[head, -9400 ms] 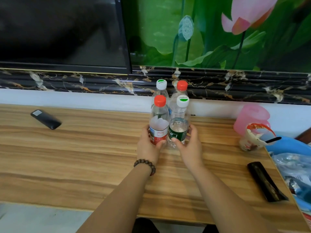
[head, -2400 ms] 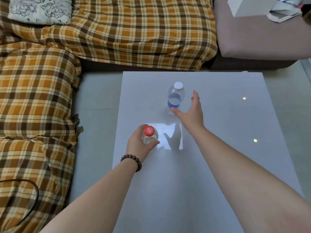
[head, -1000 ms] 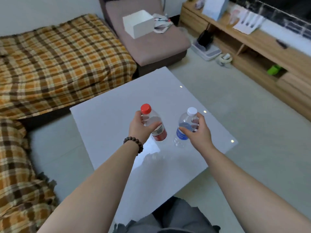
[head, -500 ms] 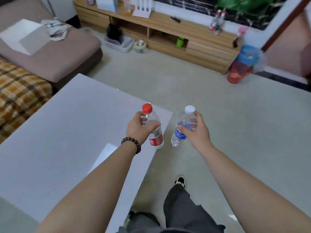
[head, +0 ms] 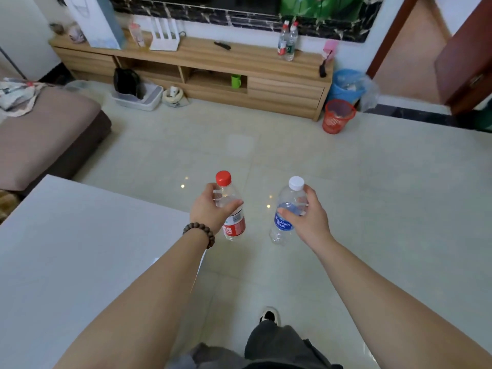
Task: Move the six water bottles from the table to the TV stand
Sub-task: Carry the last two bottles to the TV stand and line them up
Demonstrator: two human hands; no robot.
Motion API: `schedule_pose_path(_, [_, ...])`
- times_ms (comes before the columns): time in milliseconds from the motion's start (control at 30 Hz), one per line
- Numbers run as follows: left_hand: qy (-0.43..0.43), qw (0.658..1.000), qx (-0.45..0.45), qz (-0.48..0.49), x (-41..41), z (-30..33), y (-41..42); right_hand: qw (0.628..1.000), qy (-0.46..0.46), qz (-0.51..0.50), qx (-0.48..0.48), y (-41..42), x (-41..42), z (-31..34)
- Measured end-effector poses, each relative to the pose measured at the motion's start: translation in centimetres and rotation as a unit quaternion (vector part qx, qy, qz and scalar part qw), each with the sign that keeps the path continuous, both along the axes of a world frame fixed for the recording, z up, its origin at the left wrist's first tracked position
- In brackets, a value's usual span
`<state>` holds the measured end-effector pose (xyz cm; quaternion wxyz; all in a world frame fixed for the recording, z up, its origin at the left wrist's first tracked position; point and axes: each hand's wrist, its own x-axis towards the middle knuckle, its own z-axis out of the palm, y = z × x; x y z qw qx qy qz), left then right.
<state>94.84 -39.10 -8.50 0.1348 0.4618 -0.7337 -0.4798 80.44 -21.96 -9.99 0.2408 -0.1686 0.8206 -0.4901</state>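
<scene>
My left hand grips a red-capped water bottle with a red label, held upright in the air. A white-capped bottle with a blue label is in my right hand, tilted slightly. Both hang over the tiled floor, just past the corner of the white table. Across the room stands the wooden TV stand. A tight cluster of bottles with red and white caps stands on its top toward the right end.
A brown sofa sits at the left. Near the stand's right end are a red basket and a blue bin. A grey tray lies on the floor before the stand. My shoe is below.
The view has swung from the table toward the TV stand. Both hands have carried their bottles off the table edge and over the open floor, and the stand looks nearer.
</scene>
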Motion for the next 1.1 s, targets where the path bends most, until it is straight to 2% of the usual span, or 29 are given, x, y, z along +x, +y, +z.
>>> schedule_pose_path(233, [-0.016,1.000,-0.012,-0.010,-8.9,0.4,-2.3,1.000,0.000,-0.011,-0.014,-2.5,-8.9,0.1])
schedule_pose_path(500, [-0.023,1.000,-0.015,-0.007,-18.4,-1.8,-9.6,1.000,-0.015,-0.014,-0.012,-9.2,-18.6,-2.2])
schedule_pose_path(667, [-0.009,1.000,-0.013,-0.017,-27.0,-2.7,-16.8,1.000,-0.002,-0.024,-0.017,-16.4,-27.0,-2.6])
schedule_pose_path(867, [-0.011,0.999,-0.022,-0.042,-39.1,-0.5,-27.6,0.998,0.025,-0.054,-0.025,-26.2,-38.7,0.8])
schedule_pose_path(1100, [0.003,0.997,-0.033,-0.063,-52.0,0.5,-35.9,0.996,0.037,-0.080,-0.025,-33.5,-50.7,0.8])
